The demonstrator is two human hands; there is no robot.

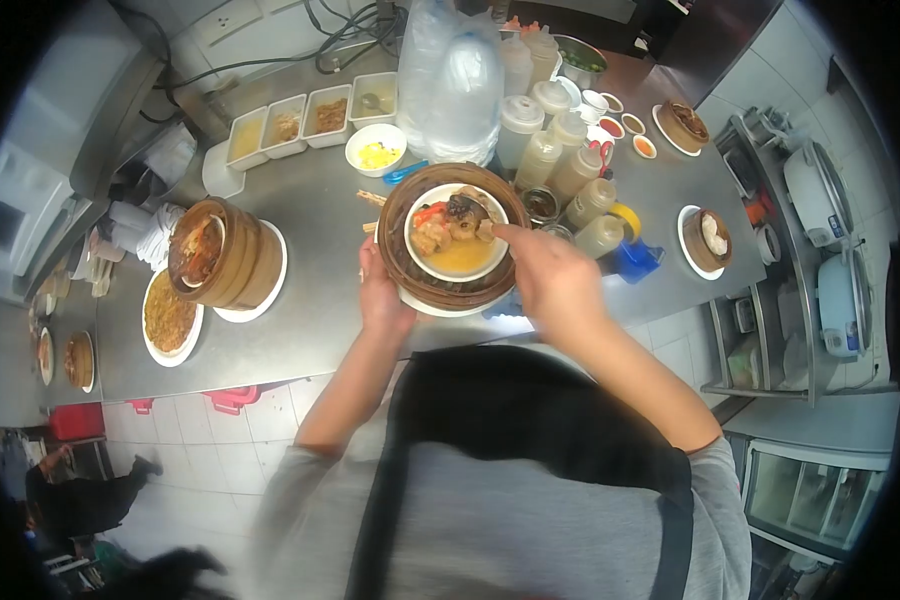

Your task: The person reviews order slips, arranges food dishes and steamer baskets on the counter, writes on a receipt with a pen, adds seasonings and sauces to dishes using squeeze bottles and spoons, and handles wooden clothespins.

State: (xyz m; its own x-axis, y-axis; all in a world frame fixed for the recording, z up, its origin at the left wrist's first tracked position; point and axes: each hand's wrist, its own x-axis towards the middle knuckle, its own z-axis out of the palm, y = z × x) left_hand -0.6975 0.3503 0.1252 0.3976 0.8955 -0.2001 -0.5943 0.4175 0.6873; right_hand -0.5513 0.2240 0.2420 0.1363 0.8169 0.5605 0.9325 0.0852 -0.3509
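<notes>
In front of me a round bamboo steamer [395,215] stands on a white plate [440,305]. Inside it is a white bowl [500,255] of food in yellow broth, with brown chunks, a dark piece and red strips. My left hand [385,290] grips the steamer's left side, its thumb up along the wall. My right hand [555,275] reaches over the steamer's right side, fingers pinched together at the bowl's right rim. Their tips touch a light brown piece of food [486,230]; whether they hold it is hard to see.
To the left are stacked steamers [245,260] and a plate of fried rice [173,315]. Behind stand ingredient tubs [328,115], a bowl with yellow bits [376,150] and plastic bags [460,90]. Squeeze bottles [540,160] crowd the right. A person [85,500] is at lower left.
</notes>
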